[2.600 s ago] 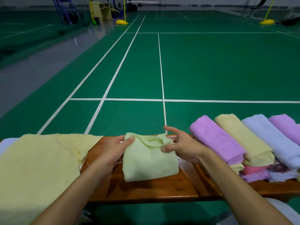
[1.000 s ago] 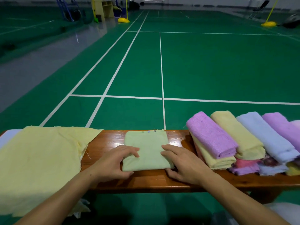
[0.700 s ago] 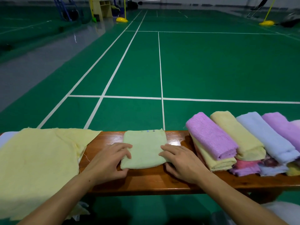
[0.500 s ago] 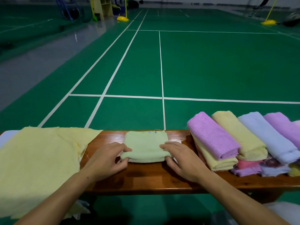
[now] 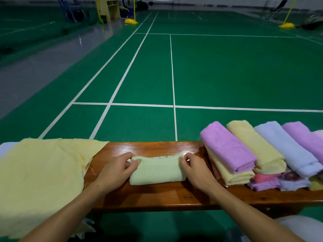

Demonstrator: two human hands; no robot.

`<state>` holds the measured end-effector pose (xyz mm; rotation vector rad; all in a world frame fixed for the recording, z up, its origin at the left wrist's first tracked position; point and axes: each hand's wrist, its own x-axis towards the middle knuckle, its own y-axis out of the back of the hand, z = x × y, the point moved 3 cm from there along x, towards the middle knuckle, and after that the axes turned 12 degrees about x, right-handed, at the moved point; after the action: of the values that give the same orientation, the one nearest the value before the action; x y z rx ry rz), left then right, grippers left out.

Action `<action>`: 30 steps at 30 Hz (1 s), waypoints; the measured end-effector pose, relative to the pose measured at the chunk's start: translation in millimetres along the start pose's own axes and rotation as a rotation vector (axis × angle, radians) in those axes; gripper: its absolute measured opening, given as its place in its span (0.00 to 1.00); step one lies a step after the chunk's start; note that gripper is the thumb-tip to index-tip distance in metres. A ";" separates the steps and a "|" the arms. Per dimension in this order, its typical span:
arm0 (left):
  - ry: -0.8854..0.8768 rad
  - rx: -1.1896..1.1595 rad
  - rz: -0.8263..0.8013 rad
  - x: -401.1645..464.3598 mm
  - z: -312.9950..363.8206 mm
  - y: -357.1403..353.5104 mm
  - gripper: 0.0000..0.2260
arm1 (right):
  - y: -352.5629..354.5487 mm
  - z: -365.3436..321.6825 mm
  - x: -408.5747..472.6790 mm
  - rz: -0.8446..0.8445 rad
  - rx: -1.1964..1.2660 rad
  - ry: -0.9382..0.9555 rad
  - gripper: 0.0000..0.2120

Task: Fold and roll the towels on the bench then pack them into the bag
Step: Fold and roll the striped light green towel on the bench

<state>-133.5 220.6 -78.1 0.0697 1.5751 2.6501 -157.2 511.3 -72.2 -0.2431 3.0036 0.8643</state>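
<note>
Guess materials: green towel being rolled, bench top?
Green towel: soft thin cloth, likely cotton or microfibre; matte, loose threads at its edge, rolls easily.
Bench: wood, probably varnished; reddish-brown grain with glossy highlights on top.

Indoor sports hall: green court floor (image 5: 227, 70), net posts (image 5: 133, 10).

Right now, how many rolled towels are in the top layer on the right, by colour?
Purple rolls: 2
Yellow roll: 1
Light blue roll: 1
Total: 4; a pinkish one at the frame edge is cut off, so not counted.
</note>
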 end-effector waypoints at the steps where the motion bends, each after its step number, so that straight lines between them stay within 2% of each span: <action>1: 0.031 0.030 -0.003 2.4 0.4 -1.5 0.15 | -0.9 0.7 2.6 0.013 -0.025 -0.019 0.16; 3: 0.087 0.121 -0.006 6.3 3.0 -4.8 0.12 | -3.9 2.7 7.4 0.033 -0.114 -0.049 0.16; 7: 0.154 0.356 0.019 11.2 10.8 -7.7 0.14 | -9.7 -0.1 15.7 0.040 -0.257 -0.085 0.18; 12: 0.150 0.602 0.108 5.5 22.7 -5.3 0.11 | -11.1 -3.4 21.0 0.053 -0.401 -0.112 0.20; 15: 0.106 0.606 0.195 5.9 21.6 -2.7 0.09 | -4.8 -9.4 17.5 0.184 -0.471 -0.003 0.18; 17: 0.014 0.598 0.296 6.5 22.0 -4.2 0.10 | -0.7 -17.8 16.1 0.340 -0.550 0.175 0.18; 18: -0.040 0.593 0.339 5.3 24.8 -7.5 0.11 | -3.6 -21.6 13.8 0.362 -0.583 0.273 0.20; 20: -0.143 0.583 0.345 1.2 34.9 -18.1 0.14 | -21.1 -26.3 5.9 0.199 -0.564 0.453 0.23; 22: -0.177 0.588 0.253 -0.9 42.2 -29.3 0.21 | -44.9 -23.3 -5.9 -0.077 -0.570 0.545 0.28; 23: -0.168 0.604 0.187 -0.7 43.4 -32.8 0.24 | -54.1 -18.4 -10.8 -0.163 -0.611 0.555 0.30; 25: -0.124 0.591 0.064 3.8 41.1 -30.7 0.28 | -59.8 -8.6 -9.5 -0.199 -0.688 0.541 0.34; 27: -0.070 0.560 -0.022 8.5 34.9 -26.5 0.29 | -49.1 -6.6 0.8 -0.189 -0.656 0.446 0.34; 30: -0.008 0.602 0.066 13.4 26.9 -15.5 0.29 | -28.2 -9.9 14.1 -0.157 -0.707 0.378 0.29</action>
<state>-144.6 252.4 -78.8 0.1578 2.3367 2.1097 -166.5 480.4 -79.4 -0.6975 2.7733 2.0203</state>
